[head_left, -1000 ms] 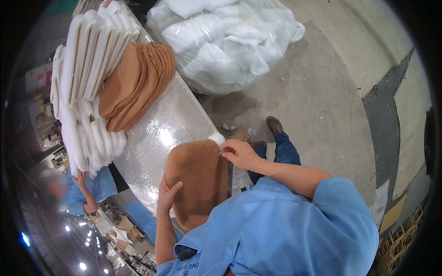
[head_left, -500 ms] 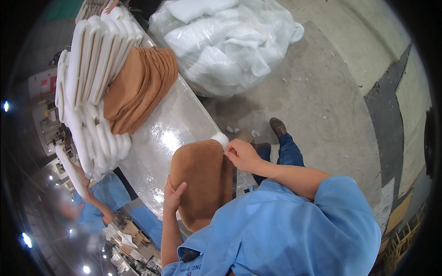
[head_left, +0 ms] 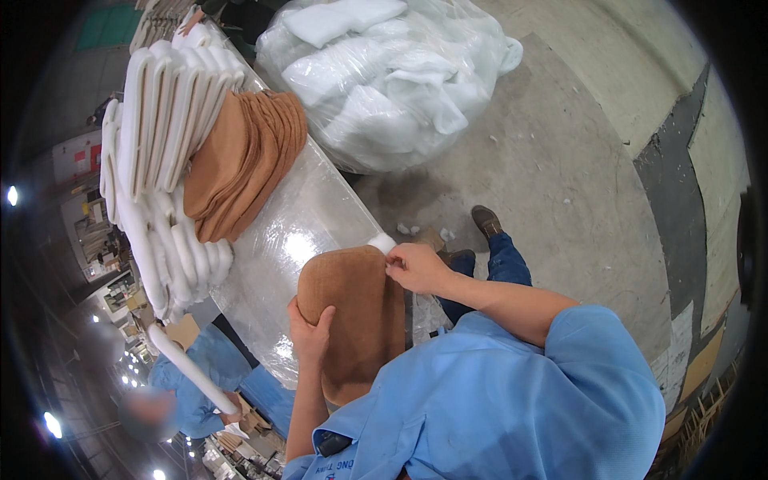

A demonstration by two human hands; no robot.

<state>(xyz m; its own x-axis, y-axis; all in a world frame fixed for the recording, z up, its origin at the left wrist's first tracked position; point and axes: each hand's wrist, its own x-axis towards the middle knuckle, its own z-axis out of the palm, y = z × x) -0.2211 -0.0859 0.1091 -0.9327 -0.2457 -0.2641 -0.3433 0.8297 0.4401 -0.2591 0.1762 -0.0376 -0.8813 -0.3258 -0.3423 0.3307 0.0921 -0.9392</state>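
Note:
A brown fabric cushion cover (head_left: 352, 308) lies in front of me at the table's near edge, with a rounded far left corner. Its left side is gripped by my left hand (head_left: 310, 332), thumb on top and fingers tucked out of sight under it. At the far right corner a tuft of white padding (head_left: 382, 242) sticks out. Just beside that padding, my right hand (head_left: 414, 268) is closed in a pinch at the cover's right edge. What exactly lies between those fingertips is too small to make out.
Brown covers (head_left: 248, 164) are stacked on the plastic-wrapped table (head_left: 276, 248), beside folded white pads (head_left: 160, 120). A big clear bag of white wadding (head_left: 392, 80) stands on the floor beyond. At left, a co-worker in blue (head_left: 196, 380) holds a long white pad (head_left: 188, 368).
My left hand has slid a little farther up the cover's left side. My right hand has shifted slightly left at the corner. The co-worker's white pad has moved down and right.

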